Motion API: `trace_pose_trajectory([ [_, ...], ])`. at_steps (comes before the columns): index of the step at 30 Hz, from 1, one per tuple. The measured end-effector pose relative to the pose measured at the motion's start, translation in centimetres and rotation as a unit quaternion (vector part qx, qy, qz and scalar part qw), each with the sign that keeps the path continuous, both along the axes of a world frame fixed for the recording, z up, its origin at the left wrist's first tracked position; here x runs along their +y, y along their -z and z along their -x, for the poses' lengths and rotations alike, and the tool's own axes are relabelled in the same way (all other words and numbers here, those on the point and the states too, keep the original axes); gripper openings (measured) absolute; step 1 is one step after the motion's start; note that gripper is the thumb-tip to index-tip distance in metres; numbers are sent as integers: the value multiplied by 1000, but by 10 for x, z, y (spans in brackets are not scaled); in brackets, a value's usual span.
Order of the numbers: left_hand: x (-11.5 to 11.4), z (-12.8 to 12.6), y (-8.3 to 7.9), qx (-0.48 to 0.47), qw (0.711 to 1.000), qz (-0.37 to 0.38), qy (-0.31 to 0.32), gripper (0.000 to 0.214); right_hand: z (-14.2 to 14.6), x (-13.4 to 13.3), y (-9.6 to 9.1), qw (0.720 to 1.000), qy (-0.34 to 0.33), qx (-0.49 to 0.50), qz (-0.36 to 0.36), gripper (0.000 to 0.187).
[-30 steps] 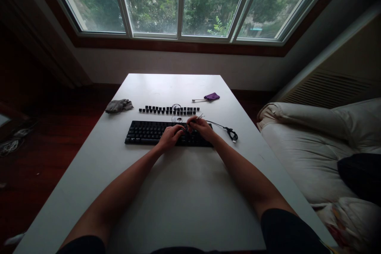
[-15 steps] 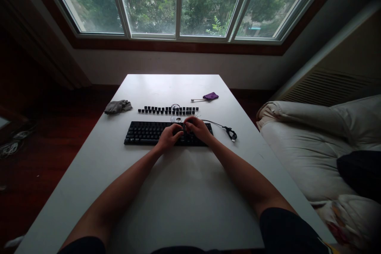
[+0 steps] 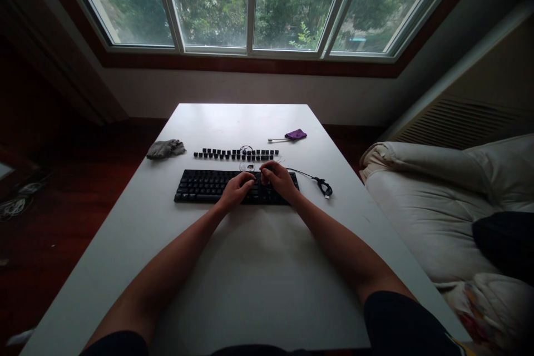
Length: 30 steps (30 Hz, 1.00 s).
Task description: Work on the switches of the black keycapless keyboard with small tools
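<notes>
A black keyboard (image 3: 200, 186) lies across the middle of the white table (image 3: 250, 289). My left hand (image 3: 236, 190) rests on its right half with the fingers curled towards the keys. My right hand (image 3: 278, 179) is just beside it on the keyboard's right end, fingers pinched together over the top rows; what they pinch is too small to make out. The two hands almost touch. Behind the keyboard, a row of loose black keycaps (image 3: 233, 153) is laid out, with a small round ring (image 3: 247, 167) in front of it.
The keyboard's black cable with a USB plug (image 3: 324, 184) trails to the right. A grey cloth (image 3: 166, 148) lies at the far left, a purple cloth (image 3: 296, 134) and a white stick (image 3: 276, 139) at the far right. A white sofa (image 3: 438, 206) stands close to the table's right edge.
My right hand has moved slightly left and down onto the keys. The thin wire tool that stuck out of its fingers a second ago no longer shows.
</notes>
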<state>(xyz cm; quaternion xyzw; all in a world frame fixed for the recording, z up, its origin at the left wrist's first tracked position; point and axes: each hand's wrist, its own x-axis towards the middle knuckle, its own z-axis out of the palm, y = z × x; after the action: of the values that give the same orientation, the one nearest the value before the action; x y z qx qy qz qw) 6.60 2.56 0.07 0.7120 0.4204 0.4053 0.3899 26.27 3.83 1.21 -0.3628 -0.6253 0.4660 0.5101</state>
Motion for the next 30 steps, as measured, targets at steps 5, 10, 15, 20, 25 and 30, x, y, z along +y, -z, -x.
trace_pose_trajectory([
  [5, 4, 2, 5, -6, 1000, -3, 1, 23, -2, 2, 5, 1000, -11, -10, -3, 26],
  [10, 4, 3, 5, 9, 999, 6, 33, 24, -3, 4, 9, 998, -27, -46, -14, 27],
  [15, 4, 4, 0, 21, 999, 9, 50, 26, -2, 2, 7, 998, -1, -64, -24, 26],
  [20, 6, 4, 2, -23, 997, 28, 61, 27, -2, 2, 5, 999, -32, 2, -8, 25],
  [25, 6, 1, 5, -42, 997, 44, 52, 29, -2, 3, 8, 999, -28, 16, 1, 25],
  [30, 6, 2, 4, -103, 990, 68, 67, 28, 0, 1, 2, 999, -7, 39, 18, 22],
])
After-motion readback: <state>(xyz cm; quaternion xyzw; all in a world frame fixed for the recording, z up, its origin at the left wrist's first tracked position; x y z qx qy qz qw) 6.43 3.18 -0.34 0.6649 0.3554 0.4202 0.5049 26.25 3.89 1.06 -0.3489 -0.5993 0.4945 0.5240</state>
